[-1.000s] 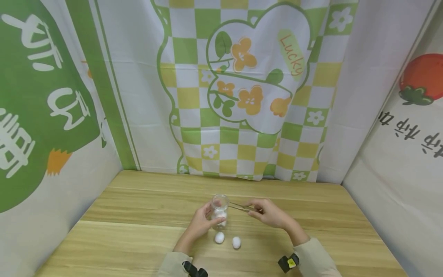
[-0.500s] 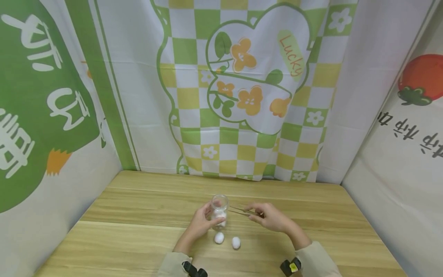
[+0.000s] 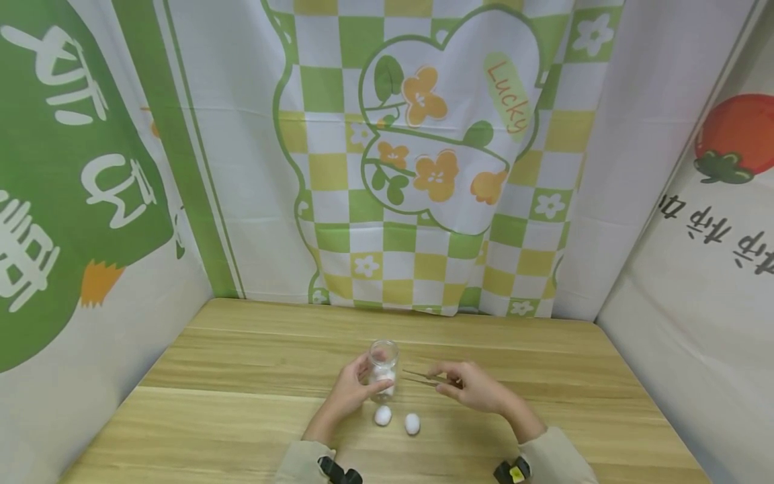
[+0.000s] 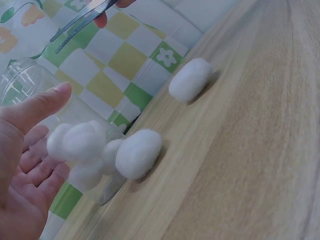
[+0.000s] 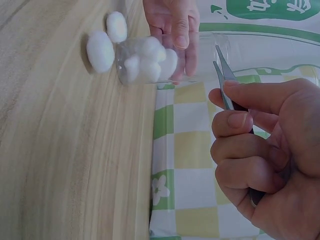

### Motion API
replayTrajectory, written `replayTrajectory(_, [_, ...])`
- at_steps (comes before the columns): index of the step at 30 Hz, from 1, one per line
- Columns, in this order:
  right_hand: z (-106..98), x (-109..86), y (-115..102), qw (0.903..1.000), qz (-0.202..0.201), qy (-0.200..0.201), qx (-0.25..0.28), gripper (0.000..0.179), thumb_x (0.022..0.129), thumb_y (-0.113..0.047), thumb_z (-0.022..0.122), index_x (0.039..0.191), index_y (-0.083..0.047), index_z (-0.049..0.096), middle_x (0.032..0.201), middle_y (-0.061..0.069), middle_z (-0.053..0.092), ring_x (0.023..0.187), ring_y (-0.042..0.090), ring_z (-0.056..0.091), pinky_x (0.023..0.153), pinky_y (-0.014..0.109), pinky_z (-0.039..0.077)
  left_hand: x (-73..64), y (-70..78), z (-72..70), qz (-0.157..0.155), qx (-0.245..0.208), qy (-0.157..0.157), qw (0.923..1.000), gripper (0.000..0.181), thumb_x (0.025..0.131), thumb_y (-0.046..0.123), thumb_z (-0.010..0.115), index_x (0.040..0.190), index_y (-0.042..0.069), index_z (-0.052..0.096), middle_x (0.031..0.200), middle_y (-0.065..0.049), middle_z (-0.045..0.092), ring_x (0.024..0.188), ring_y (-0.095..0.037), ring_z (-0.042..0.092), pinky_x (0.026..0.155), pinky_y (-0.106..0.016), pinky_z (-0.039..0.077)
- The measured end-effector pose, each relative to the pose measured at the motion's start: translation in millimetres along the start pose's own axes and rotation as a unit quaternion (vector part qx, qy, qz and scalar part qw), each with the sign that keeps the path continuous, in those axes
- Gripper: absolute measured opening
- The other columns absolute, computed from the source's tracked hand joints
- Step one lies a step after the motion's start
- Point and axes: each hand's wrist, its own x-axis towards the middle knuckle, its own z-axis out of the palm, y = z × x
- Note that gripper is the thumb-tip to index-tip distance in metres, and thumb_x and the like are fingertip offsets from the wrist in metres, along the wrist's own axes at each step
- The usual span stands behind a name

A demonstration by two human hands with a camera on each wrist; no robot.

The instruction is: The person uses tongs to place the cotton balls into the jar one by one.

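Note:
My left hand (image 3: 351, 390) grips a clear, lidless glass jar (image 3: 383, 363), thumb on the near side and fingers behind. Several white cotton balls (image 5: 151, 49) lie in the bottom of the jar, as the right wrist view shows. Two loose cotton balls, one close by the jar's base (image 3: 383, 415) and one to its right (image 3: 412, 424), rest on the table. In my right hand (image 3: 478, 388) I pinch metal tweezers (image 4: 97, 10) between thumb and fingers. Their tips stand apart just right of the jar, with nothing between them.
Under everything is a wood-grain table (image 3: 254, 349). A checkered, printed curtain (image 3: 399, 269) hangs along its back edge, and printed cloth walls (image 3: 677, 323) close in both sides. Each wrist carries a small black camera (image 3: 340, 470).
My right hand has moved a little toward me with the tweezers, whose tips now sit lower beside the jar and slightly farther from it. The left hand and jar have stayed put.

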Motion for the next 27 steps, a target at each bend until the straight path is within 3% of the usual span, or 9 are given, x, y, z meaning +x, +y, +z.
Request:
replayTrajectory(14, [7,-9.8,2,0.9993,0.027,-0.02,0.019,0.03,0.095,-0.017,0.059,0.12,-0.001,0.062,0.064,-0.004,0.049,0.055,-0.004,0.037,0.048,0.012,0.036,0.9,0.3,0.8,0.003,0.0,0.002,1.0,0.077,0.082,0.025,0.076,0.143,-0.002,0.039,0.144,-0.026,0.049,0.135,-0.043,0.045,0.117,-0.056,0.036])
replayTrajectory(27, [15,-17.4,11,0.9993,0.015,-0.028,0.022,0.029,0.095,-0.014,0.058,0.12,0.001,0.062,0.062,-0.008,0.045,0.054,-0.006,0.034,0.048,0.01,0.034,0.1,0.0,-0.3,-0.002,0.004,0.0,1.0,0.077,0.083,0.028,0.075,0.144,-0.001,0.038,0.144,-0.026,0.048,0.136,-0.043,0.045,0.117,-0.055,0.036])
